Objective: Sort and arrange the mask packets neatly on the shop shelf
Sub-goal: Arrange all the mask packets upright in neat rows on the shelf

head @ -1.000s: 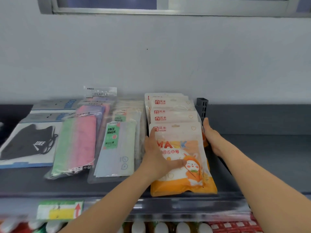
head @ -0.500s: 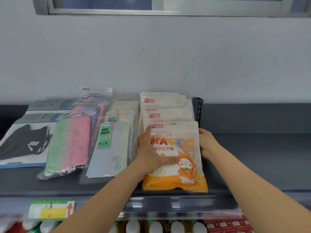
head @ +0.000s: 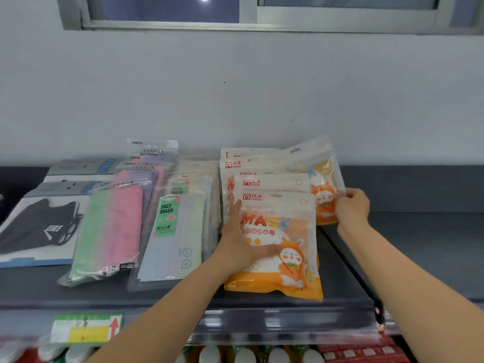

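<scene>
A stack of orange-and-white rabbit mask packets (head: 277, 205) lies on the dark shelf (head: 419, 252), right of centre. My left hand (head: 243, 247) lies flat on the front packet of the stack, fingers straight, thumb across its lower half. My right hand (head: 352, 205) pinches the right edge of one rabbit packet (head: 320, 176) and holds it tilted, lifted out from behind the stack. Left of the stack lie clear "FACE MASK" packets (head: 178, 231), pink-green packets (head: 110, 226) and a black mask on a card (head: 39, 226).
The shelf right of the stack is bare dark metal. A price strip with a green-yellow label (head: 86, 327) runs along the front edge. Bottle caps (head: 243, 356) and red boxes (head: 366, 353) stand on the shelf below. A grey wall rises behind.
My right hand went from flat against the stack's right side to pinching one packet and pulling it up and to the right, tilted. The left hand stayed pressed on the front packet.
</scene>
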A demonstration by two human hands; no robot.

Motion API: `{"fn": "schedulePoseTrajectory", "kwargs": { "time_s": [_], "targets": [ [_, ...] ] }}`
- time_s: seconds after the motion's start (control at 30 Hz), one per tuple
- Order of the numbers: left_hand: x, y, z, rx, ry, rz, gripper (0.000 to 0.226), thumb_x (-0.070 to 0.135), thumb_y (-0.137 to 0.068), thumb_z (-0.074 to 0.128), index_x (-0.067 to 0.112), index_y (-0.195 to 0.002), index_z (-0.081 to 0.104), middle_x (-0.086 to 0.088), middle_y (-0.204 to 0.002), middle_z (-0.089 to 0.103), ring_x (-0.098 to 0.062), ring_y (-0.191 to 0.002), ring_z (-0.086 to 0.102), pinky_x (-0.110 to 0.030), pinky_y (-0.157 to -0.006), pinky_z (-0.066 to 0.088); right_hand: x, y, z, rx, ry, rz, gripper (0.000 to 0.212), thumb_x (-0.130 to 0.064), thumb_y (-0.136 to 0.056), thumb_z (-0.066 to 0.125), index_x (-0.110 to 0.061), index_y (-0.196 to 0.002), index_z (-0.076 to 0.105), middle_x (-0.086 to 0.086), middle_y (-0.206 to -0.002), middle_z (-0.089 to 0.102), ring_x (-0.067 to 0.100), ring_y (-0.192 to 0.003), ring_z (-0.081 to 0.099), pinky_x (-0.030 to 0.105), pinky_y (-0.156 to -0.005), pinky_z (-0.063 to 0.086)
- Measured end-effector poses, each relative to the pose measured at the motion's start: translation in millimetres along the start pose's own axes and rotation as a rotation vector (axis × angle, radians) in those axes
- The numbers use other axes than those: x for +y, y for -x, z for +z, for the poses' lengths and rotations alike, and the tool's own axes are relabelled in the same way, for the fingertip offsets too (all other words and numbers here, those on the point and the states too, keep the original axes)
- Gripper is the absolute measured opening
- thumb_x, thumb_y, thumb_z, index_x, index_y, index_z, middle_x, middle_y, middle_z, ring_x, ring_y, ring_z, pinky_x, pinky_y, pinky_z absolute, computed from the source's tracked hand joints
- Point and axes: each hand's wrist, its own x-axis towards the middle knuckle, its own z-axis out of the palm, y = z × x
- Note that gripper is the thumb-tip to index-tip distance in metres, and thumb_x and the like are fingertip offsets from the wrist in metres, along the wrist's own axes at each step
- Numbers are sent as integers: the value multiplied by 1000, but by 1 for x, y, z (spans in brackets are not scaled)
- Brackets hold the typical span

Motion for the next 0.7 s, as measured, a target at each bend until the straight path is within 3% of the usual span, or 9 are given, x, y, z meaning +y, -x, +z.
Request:
{"fn": "schedulePoseTrajectory", "kwargs": {
  "time_s": [0.1, 0.2, 0.3, 0.4, 0.47, 0.53, 0.6, 0.7],
  "targets": [
    [-2, -3, 0, 54, -30, 0, 129, 49, -58, 85, 35, -148, -6, 7, -156, 12, -16, -142, 20, -42, -116, 24, -22, -7, -15, 156, -106, -148, 5, -16, -98, 44, -14, -95, 47, 4, -98, 55, 9, -66, 59, 11, -38, 44],
    [-3, -5, 1, 66, -62, 0, 128, 52, -58, 84, 35, -148, -6, 7, -156, 11, -17, -142, 19, -43, -116, 24, -47, -4, -31, 228, -208, -201, 4, -18, -97, 44, -14, -97, 45, 5, -104, 54, 4, -74, 54, 8, -53, 44],
    [-4, -3, 0, 61, -60, 0, 126, 53, -61, 81, 34, -148, -8, 6, -157, 10, -17, -142, 18, -42, -116, 23, -56, 14, -43, 67, -286, -124, 16, -15, -94, 45, -7, -107, 52, 9, -108, 63, 14, -84, 62, 30, -73, 54],
    [-5, -1, 1, 76, -23, 8, 105, 49, -77, 70, 29, -150, -3, 2, -157, 13, -19, -143, 17, -47, -117, 21, -50, 49, -53, -84, -307, -44, 21, -10, -93, 46, -8, -110, 57, 6, -100, 69, 15, -81, 67, 31, -66, 53],
    [-3, 1, 1, 93, 2, 17, 74, 46, -94, 46, 28, -151, 2, -1, -158, 14, -20, -145, 15, -45, -118, 17, -35, 73, -57, -140, -218, 23, 13, -9, -93, 47, -13, -99, 57, 6, -96, 69, 18, -81, 67, 31, -63, 53],
    [2, 5, 0, 93, 85, 4, 55, 45, -100, 25, 28, -151, 11, 0, -158, 18, -17, -145, 16, -33, -118, 12, -14, 94, -58, -199, -65, 90, 10, -10, -91, 50, -14, -97, 56, 8, -96, 68, 23, -86, 67, 35, -67, 54],
    [10, 10, -2, 89, 221, -77, 53, 51, -99, 16, 31, -148, 24, 2, -153, 30, -18, -140, 29, -24, -105, 22, 3, 110, -60, -233, 136, 83, 8, -15, -93, 49, -14, -98, 55, 8, -97, 66, 22, -85, 65, 37, -67, 54],
    [28, 15, -1, 70, 353, -138, 60, 59, -94, 10, 33, -144, 32, 0, -142, 46, -24, -131, 43, -25, -94, 30, 8, 129, -64, -245, 396, -110, 9, -24, -96, 44, -22, -88, 46, 0, -89, 62, 10, -72, 58, 25, -50, 41]
  ]
}}
